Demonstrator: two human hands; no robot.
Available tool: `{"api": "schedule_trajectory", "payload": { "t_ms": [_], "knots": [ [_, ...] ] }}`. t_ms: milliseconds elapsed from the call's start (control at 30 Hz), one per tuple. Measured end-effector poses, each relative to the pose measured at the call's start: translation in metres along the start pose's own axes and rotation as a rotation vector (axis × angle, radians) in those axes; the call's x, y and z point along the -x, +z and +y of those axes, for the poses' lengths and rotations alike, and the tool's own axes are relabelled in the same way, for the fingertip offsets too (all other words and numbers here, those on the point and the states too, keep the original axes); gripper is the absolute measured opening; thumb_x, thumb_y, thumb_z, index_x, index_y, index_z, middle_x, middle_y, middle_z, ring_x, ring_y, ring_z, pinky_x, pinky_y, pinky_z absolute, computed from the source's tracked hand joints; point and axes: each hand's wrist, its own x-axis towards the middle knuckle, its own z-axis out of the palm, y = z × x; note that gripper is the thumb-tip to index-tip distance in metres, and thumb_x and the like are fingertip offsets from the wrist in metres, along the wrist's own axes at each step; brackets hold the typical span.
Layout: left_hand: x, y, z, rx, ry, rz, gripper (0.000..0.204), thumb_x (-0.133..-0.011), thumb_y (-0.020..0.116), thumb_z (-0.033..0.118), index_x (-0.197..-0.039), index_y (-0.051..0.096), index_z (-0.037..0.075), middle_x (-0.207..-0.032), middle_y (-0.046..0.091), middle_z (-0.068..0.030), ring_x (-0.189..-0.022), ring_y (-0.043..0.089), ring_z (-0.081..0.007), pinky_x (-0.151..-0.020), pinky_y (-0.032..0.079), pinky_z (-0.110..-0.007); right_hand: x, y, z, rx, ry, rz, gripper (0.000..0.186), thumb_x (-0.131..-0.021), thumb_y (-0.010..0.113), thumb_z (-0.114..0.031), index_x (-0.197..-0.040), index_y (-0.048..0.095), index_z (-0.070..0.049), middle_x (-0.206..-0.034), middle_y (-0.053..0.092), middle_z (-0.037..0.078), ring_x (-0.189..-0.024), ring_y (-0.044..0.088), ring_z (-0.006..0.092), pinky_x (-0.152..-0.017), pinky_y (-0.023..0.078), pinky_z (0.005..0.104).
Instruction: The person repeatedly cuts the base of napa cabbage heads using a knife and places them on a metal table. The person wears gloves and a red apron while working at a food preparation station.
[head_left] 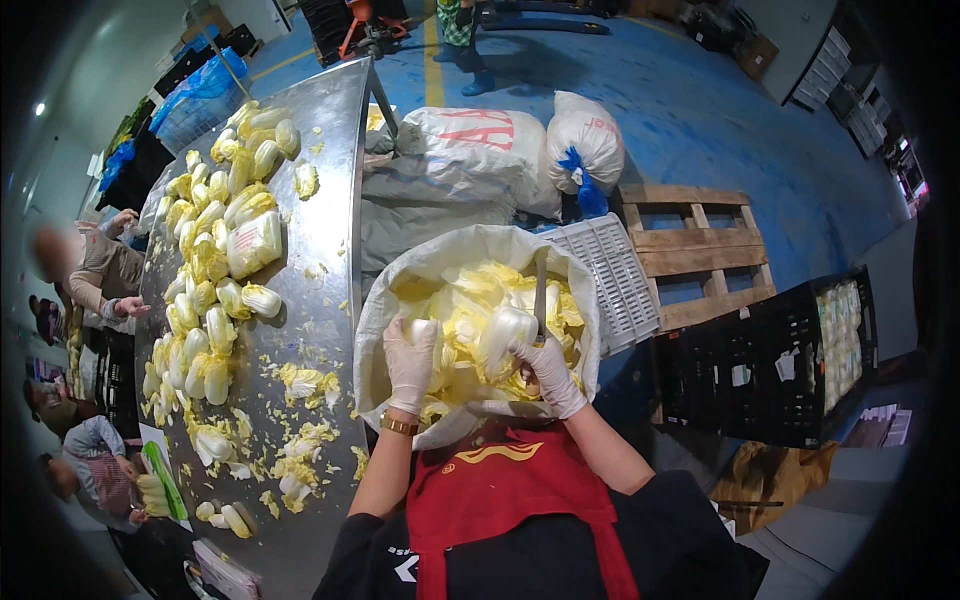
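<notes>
A white woven sack (375, 315) stands open in front of me, full of loose yellow and white napa cabbage leaves (465, 325). My left hand (408, 370), in a pale glove with a watch at the wrist, is closed at the sack's left side on what looks like a white cabbage leaf. On the right, my gloved right hand (550, 378) is closed round a knife (541, 295); its blade points up and away, and the handle is hidden. A trimmed napa cabbage (507, 342) lies against this hand's thumb and fingers, above the leaves.
Left of the sack runs a metal table (325, 240) with several napa cabbages (205, 260) and leaf scraps. Beyond stand full white sacks (470, 150). To the right are a white plastic crate (605, 275), a wooden pallet (695, 250) and black crates (750, 365). People work across the table.
</notes>
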Motion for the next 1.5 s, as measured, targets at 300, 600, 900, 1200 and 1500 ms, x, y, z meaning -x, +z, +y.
{"api": "schedule_trajectory", "payload": {
  "t_ms": [300,600,900,1200,1500],
  "knots": [
    [0.044,0.030,0.024,0.547,-0.100,-0.434,0.062,-0.091,0.054,0.054,-0.123,0.051,0.001,-0.109,0.060,-0.0115,-0.096,0.058,-0.0191,-0.084,0.048,-0.032,0.023,0.028,-0.029,0.271,0.017,-0.134,0.053,-0.079,0.077,-0.027,-0.119,0.057,0.001,-0.093,0.067,0.007,-0.081,0.060,0.0104,-0.069,0.049,0.0246],
    [0.056,0.015,0.053,0.632,-0.179,-0.355,0.047,-0.089,0.064,0.043,-0.115,0.054,0.004,-0.106,0.061,-0.0056,-0.093,0.059,-0.0126,-0.079,0.049,-0.027,0.013,0.032,0.004,0.468,-0.340,-0.058,0.037,-0.078,0.073,-0.024,-0.103,0.064,0.001,-0.059,0.057,0.002,-0.049,0.054,0.0088,-0.048,0.045,0.0262],
    [0.058,0.021,0.014,0.539,-0.089,-0.140,0.051,-0.087,0.068,0.042,-0.116,0.055,0.003,-0.107,0.064,-0.0085,-0.096,0.061,-0.0160,-0.085,0.049,-0.030,0.014,0.045,0.002,0.749,-0.317,0.048,0.042,-0.073,0.076,-0.031,-0.096,0.061,0.001,-0.086,0.066,0.017,-0.080,0.064,0.0268,-0.075,0.050,0.0363],
    [0.054,0.026,-0.020,0.742,-0.371,-0.158,0.049,-0.094,0.054,0.046,-0.115,0.058,0.003,-0.106,0.063,-0.0082,-0.093,0.060,-0.0170,-0.081,0.050,-0.030,0.030,0.063,-0.012,0.573,-0.234,-0.140,0.040,-0.074,0.077,-0.029,-0.097,0.066,0.002,-0.086,0.069,0.013,-0.078,0.066,0.0172,-0.072,0.052,0.0312],
    [0.040,-0.038,0.021,1.287,-0.455,-0.380,0.081,-0.085,0.045,0.072,-0.134,0.045,0.007,-0.122,0.057,-0.0116,-0.114,0.056,-0.0254,-0.094,0.050,-0.039,0.002,0.020,-0.049,0.812,-0.172,0.025,0.055,-0.079,0.077,-0.031,-0.121,0.060,-0.001,-0.100,0.071,0.009,-0.087,0.066,0.0203,-0.079,0.052,0.0306]
  ]
}}
